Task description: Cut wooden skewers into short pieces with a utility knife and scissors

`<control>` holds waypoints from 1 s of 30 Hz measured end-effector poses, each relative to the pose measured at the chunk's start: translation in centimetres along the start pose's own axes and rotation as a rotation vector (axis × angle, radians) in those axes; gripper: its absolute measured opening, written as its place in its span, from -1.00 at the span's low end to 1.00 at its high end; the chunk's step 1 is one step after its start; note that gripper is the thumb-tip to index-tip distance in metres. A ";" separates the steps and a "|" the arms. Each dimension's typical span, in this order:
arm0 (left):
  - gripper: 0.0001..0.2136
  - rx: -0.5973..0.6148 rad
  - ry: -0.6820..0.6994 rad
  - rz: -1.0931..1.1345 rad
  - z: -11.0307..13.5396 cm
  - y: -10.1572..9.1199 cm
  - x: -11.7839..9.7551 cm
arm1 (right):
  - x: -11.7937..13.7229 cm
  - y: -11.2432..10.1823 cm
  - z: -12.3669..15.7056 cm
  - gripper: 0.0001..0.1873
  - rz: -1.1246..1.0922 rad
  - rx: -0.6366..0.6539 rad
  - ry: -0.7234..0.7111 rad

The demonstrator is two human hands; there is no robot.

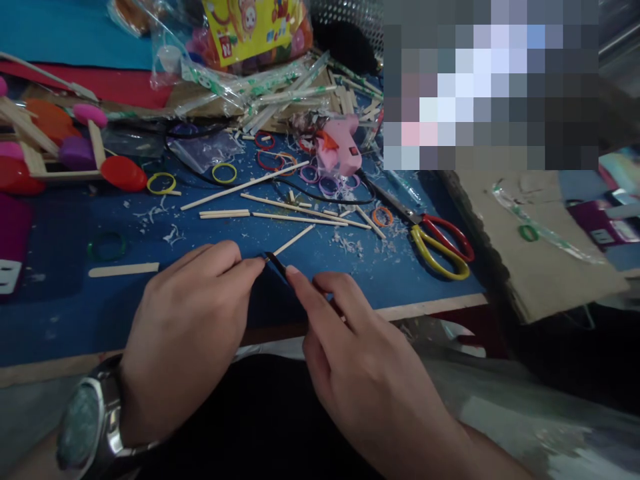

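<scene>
My left hand (pixel 193 320), with a metal watch (pixel 83 423) on the wrist, is closed at the table's front edge. It pinches a thin wooden stick (pixel 296 240), whose free end points away to the right. In my closed right hand (pixel 363 353) is a dark narrow knife (pixel 277 263), its index finger laid along the back. The blade crosses the stick just beyond my left fingertips; whether it cuts in, I cannot tell. Several loose wooden sticks (pixel 245 187) lie beyond my hands. A flat craft stick (pixel 124 269) rests left of my left hand.
Red-and-yellow-handled scissors (pixel 443 247) lie to the right, near a cardboard sheet (pixel 550 253). Behind the sticks are a pink glue gun (pixel 345 150), rubber bands (pixel 225 173) and white shavings (pixel 174 235). A stick-and-spoon model (pixel 65 150) stands at left.
</scene>
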State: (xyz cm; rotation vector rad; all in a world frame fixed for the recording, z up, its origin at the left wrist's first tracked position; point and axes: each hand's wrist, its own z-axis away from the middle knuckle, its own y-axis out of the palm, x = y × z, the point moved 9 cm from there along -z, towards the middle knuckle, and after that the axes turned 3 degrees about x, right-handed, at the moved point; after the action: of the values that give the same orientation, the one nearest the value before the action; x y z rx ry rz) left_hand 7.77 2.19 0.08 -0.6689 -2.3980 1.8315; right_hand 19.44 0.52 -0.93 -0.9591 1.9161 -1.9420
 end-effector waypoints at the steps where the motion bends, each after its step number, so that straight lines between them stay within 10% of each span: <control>1: -0.78 0.000 0.001 0.002 0.0 -0.1 0.0 | 0.0 0.0 -0.2 -0.38 -0.008 0.000 0.000; 30: -0.76 -0.010 -0.036 0.094 -0.2 0.0 0.5 | 0.2 -0.7 -0.3 -0.40 -0.086 -0.021 -0.068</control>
State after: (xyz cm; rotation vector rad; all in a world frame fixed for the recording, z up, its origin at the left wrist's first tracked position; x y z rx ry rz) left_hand 7.41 2.55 0.01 -0.7690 -2.4395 1.8831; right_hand 19.29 0.66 -0.13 -1.1160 1.8899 -1.9125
